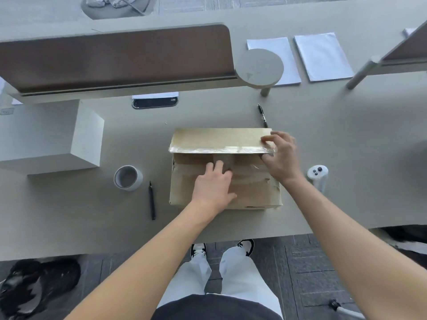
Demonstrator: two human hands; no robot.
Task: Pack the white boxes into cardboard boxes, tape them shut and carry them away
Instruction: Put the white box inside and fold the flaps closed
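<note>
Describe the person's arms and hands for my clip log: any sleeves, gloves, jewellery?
Both forearms are bare up to the frame edge, with no sleeve showing. The left hand and right hand wear no gloves. No watch, bracelet or ring is visible, though the fingers are slightly blurred.

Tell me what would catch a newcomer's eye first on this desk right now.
The cardboard box at the middle of the desk's near edge: the left hand presses flat on its near flap while the right hand pinches the right end of the raised far flap. Left of the box stand a tape roll and, further back, a large white box.
</note>
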